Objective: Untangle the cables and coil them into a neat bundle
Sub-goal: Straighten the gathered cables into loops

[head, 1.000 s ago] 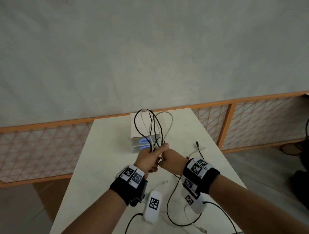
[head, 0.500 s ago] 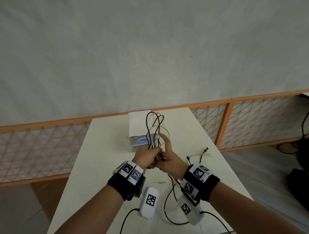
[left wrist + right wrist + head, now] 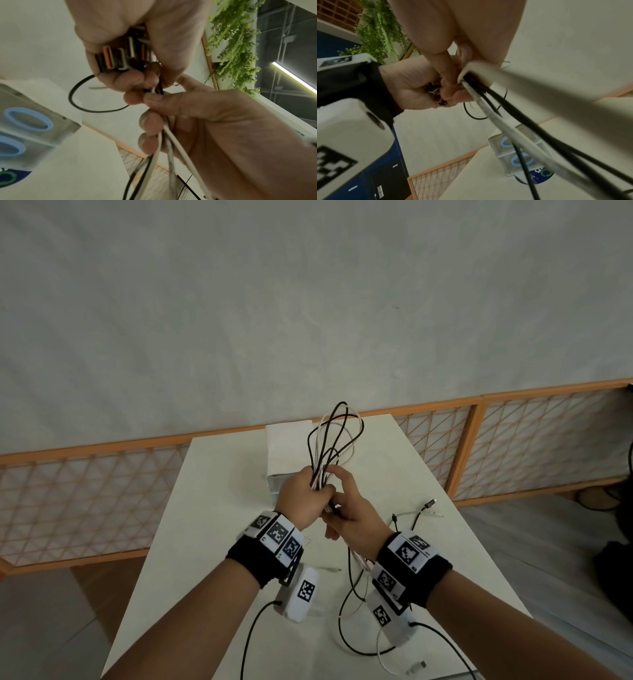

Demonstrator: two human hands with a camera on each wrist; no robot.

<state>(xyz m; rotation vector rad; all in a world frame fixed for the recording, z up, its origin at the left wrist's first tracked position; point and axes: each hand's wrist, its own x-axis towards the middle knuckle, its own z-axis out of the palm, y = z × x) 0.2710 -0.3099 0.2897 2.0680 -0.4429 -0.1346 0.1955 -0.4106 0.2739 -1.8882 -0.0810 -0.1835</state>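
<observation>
A bundle of black and white cables point(image 3: 337, 440) stands in tall narrow loops above my two hands, over the white table point(image 3: 212, 508). My left hand point(image 3: 317, 491) grips the base of the loops. In the left wrist view it also clamps several USB plugs point(image 3: 111, 58) in its fist. My right hand point(image 3: 337, 499) is pressed against it and curls round the strands just below; white strands point(image 3: 161, 136) run under its fingers point(image 3: 150, 121). Loose cable tails point(image 3: 349, 594) hang from the right hand onto the table. In the right wrist view the cables point(image 3: 513, 115) stream away from the right hand point(image 3: 453, 70).
A white and clear box point(image 3: 284, 446) with blue rings point(image 3: 28, 119) stands on the table just behind the hands. Free cable ends with small plugs point(image 3: 430, 503) lie to the right, near the table edge. An orange lattice fence point(image 3: 479, 440) runs behind the table.
The loops have drawn together into a narrower, taller bunch. My right hand's raised finger has come down, and its fingers now curl round the strands beside the left fist.
</observation>
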